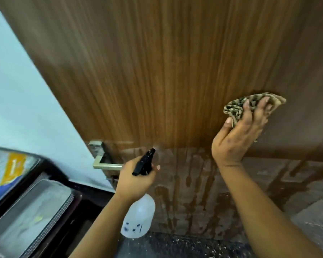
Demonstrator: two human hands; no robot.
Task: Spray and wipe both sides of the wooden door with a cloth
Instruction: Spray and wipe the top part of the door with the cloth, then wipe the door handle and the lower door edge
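Note:
The brown wooden door (pixel 157 71) fills most of the view, its lower part wet with running streaks. My left hand (pixel 134 179) grips a white spray bottle (pixel 138 216) by its black trigger head (pixel 144 162), nozzle pointed at the door close to the surface. Higher on the right, my right hand (pixel 239 135) holds a patterned brown cloth (pixel 250 107) bunched under its fingers and presses it against the door.
A metal lever handle (pixel 104 164) with its lock plate sticks out from the door's left edge, just left of the spray bottle. A pale wall (pixel 26 99) lies to the left, with dark-framed trays (pixel 26 216) below it. Speckled dark floor (pixel 175 246) runs along the door's foot.

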